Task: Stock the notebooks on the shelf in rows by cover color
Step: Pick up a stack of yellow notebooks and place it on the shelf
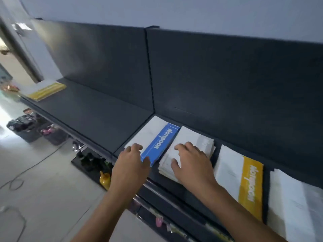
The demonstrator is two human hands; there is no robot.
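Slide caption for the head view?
Left hand grips the blue notebook stack; right hand rests on the grey stack beside it.

The shelf (97,117) is a dark grey board with a smooth, matt finish, painted metal by the look of it. Its upright back panel (227,75) wears the same dull, even coat with only a soft sheen. The blue-banded notebook (162,142) has a smooth paper cover, the blue band slightly glossy and the white part matt. The grey-banded stack (204,142) just right of it shows matt white paper covers and layered page edges at its near end. The yellow-banded notebook (251,180) further right has a smooth cover with a faint shine. The floor (43,189) is pale, hard and smooth. Below the shelf, a yellow object (104,179) looks glossy.
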